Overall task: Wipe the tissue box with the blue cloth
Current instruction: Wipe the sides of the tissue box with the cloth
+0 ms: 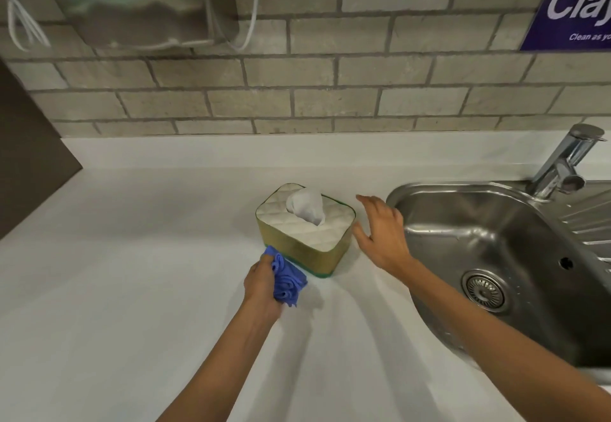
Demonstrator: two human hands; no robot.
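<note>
The tissue box (307, 246) stands on the white counter, gold-sided with a white quilted top and a tissue poking up from it. A bunched blue cloth (287, 281) is gripped in my left hand (261, 284) and touches the box's near-left lower side. My right hand (383, 233) hovers just right of the box with its fingers spread, holding nothing and a small gap from the box's right side.
A steel sink (489, 256) with a drain lies right of the box, and a chrome tap (562, 164) stands behind it. Behind the white counter (148, 256) rises a brick-tile wall with a paper dispenser (139, 2) and a purple sign (575, 5).
</note>
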